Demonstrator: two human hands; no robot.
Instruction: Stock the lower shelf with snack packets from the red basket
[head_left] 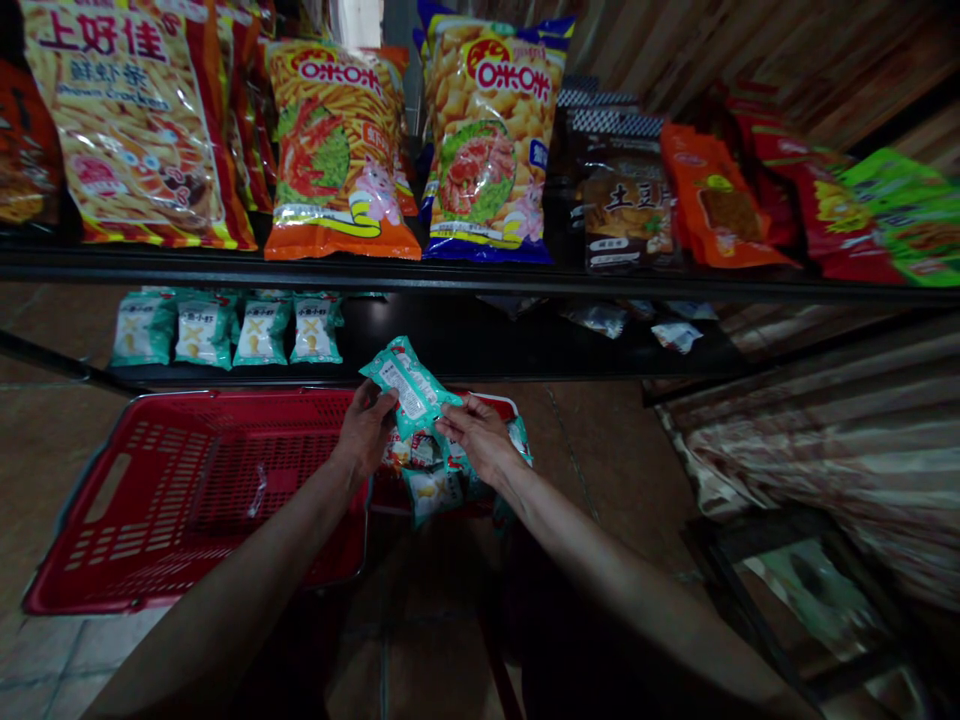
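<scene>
Between both hands I hold a small teal and white snack bag (409,388), its printed label side facing up. My left hand (365,428) grips the bag's left edge, thumb on top. My right hand (480,432) pinches its right corner. Under the bag stands a small red container (495,402) filled with several similar teal snack packets (435,490). On the lower black shelf (450,335), at the left, more teal snack bags (259,330) stand in a row.
A red shopping basket (142,510) sits on the floor to the left. Large chip bags (491,150) and other snacks line the upper shelf (337,272). Small packets (675,335) lie on the lower shelf's right. A dark-framed stool (810,590) stands at right, near a curtain (825,440).
</scene>
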